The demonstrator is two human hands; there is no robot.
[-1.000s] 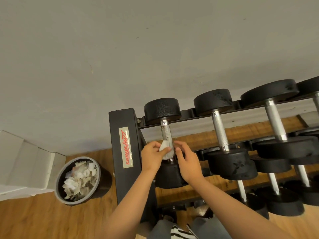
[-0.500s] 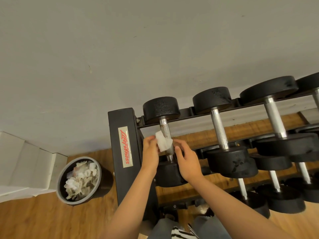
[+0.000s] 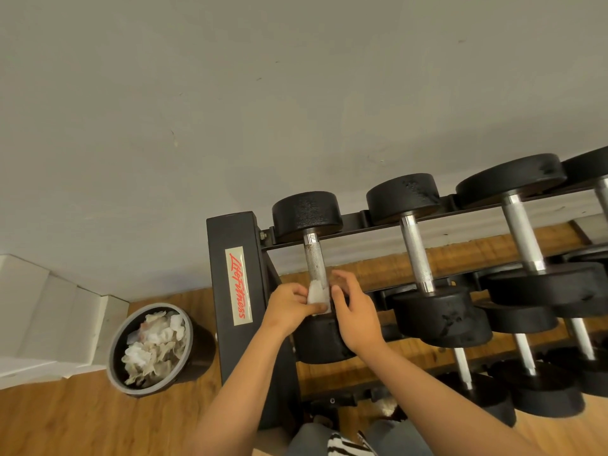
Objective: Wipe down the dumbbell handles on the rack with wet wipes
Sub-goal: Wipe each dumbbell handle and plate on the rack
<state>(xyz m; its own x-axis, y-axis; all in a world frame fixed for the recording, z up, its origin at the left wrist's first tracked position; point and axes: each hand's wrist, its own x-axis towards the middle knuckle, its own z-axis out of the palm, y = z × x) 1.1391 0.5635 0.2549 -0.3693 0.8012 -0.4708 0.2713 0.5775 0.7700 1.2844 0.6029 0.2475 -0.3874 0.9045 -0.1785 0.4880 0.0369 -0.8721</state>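
On the rack (image 3: 217,258), the end dumbbell (image 3: 307,213) lies with its knurled handle (image 3: 315,258) pointing straight away from the person. At the handle's near end, the left hand (image 3: 288,307) pinches a wet wipe (image 3: 318,296) against it. The right hand (image 3: 357,317) curls alongside, its grip unclear.

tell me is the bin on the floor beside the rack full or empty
Nearly full. The round bin holds a heap of crumpled white wipes that covers its bottom and reaches close to the rim.
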